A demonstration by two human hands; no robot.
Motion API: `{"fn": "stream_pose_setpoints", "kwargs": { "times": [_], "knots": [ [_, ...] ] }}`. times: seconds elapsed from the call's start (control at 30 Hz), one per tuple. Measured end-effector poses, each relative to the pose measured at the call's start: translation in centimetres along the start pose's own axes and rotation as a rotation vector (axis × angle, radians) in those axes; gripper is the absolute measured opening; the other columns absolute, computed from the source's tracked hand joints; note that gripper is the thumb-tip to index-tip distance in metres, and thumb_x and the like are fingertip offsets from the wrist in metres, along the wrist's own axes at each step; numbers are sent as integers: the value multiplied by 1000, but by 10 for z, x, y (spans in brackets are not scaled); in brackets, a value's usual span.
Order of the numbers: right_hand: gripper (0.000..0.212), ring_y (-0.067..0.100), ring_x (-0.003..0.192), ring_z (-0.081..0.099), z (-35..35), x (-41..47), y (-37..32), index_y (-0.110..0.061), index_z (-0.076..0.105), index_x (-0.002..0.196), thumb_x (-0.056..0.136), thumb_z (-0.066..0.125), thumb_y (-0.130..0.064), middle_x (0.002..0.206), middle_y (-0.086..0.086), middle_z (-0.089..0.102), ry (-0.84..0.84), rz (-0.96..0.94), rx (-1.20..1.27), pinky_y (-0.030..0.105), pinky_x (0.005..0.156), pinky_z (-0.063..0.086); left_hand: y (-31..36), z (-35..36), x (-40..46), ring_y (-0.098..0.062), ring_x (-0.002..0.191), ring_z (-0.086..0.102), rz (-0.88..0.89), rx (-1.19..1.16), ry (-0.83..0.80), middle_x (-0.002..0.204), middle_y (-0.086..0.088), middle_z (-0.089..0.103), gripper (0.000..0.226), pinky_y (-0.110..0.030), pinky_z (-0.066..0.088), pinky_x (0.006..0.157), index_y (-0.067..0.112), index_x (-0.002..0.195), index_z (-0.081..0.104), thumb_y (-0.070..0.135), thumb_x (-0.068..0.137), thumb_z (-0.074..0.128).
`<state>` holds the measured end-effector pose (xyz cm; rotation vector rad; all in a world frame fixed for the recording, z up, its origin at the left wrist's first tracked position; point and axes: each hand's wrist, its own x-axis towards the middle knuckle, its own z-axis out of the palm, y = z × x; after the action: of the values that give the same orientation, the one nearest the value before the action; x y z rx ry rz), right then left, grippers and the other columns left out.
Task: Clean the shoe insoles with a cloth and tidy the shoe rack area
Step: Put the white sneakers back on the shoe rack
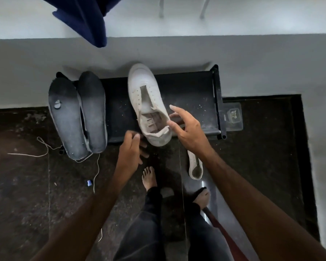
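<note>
A white laceless sneaker (147,98) lies on the black shoe rack top (188,91), toe toward the wall, heel over the front edge. Two dark grey insoles (77,113) rest side by side on the rack's left end. My right hand (186,127) hovers beside the sneaker's heel with fingers spread, holding nothing. Just left of the heel, my left hand (132,147) hangs with fingers loosely curled and empty. A second white shoe (195,164) lies on the floor below my right forearm. No cloth shows near my hands.
A dark blue cloth (87,17) hangs from above at the wall. White laces (45,149) trail across the dark floor at left, near a small blue object (88,182). A clear plastic box (232,115) sits right of the rack. My bare feet (149,178) stand below.
</note>
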<state>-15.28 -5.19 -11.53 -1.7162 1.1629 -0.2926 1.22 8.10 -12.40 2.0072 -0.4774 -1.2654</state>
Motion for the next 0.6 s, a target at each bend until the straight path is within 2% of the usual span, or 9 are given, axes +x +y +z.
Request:
{"fn": "stream_pose_setpoints", "kwargs": {
  "times": [0.1,0.2,0.27,0.33,0.4,0.47,0.53,0.6],
  "knots": [
    [33,6,97,66,-22,-39,25,-20,64,132,99,63,-20,107,-10,68,139,40,65,25,86,56,-27,29,-15,-29,58,65,-140,94,-88,78,-12,69,20,-26,41,40,16,92,60,13,101,43],
    [20,7,82,69,-46,-84,78,-17,72,110,97,60,-8,91,-6,74,237,194,131,25,78,56,-52,74,-25,-28,61,65,-200,226,-300,84,-16,69,21,-23,45,44,10,97,63,8,101,43],
    [20,8,79,71,-58,-115,128,-19,73,100,95,58,-6,86,-4,74,263,330,140,25,77,56,-69,109,-23,-22,63,66,-205,307,-444,85,-11,69,21,-32,50,58,15,97,64,11,102,43],
    [24,9,76,71,-63,-142,188,-23,73,95,92,57,-6,80,-5,74,285,478,140,30,76,57,-87,149,-16,-20,67,67,-200,414,-513,84,-6,69,20,-45,52,66,18,97,64,15,102,45],
    [28,10,72,69,-60,-163,253,-26,72,92,90,54,-5,76,-5,74,294,624,146,32,74,56,-107,192,-5,-21,70,66,-186,532,-525,84,-4,68,17,-44,55,69,17,99,64,18,102,47],
    [27,17,77,70,-48,-174,318,-26,71,93,89,52,-7,82,-2,75,278,723,173,35,76,56,-135,235,11,-20,70,61,-182,632,-542,86,-3,65,15,-32,49,61,17,104,62,20,103,48],
    [24,24,95,70,-32,-178,375,-21,71,106,90,56,-11,97,3,75,213,791,173,34,83,53,-168,275,32,-18,68,57,-174,717,-548,89,-5,61,11,-25,38,50,20,105,57,20,104,46],
    [31,25,107,66,-12,-174,426,-14,65,124,93,61,-14,108,7,71,110,848,161,26,85,45,-204,310,54,-24,75,63,-149,784,-509,91,-4,63,6,-27,43,54,26,101,53,21,100,50]
  ]
}}
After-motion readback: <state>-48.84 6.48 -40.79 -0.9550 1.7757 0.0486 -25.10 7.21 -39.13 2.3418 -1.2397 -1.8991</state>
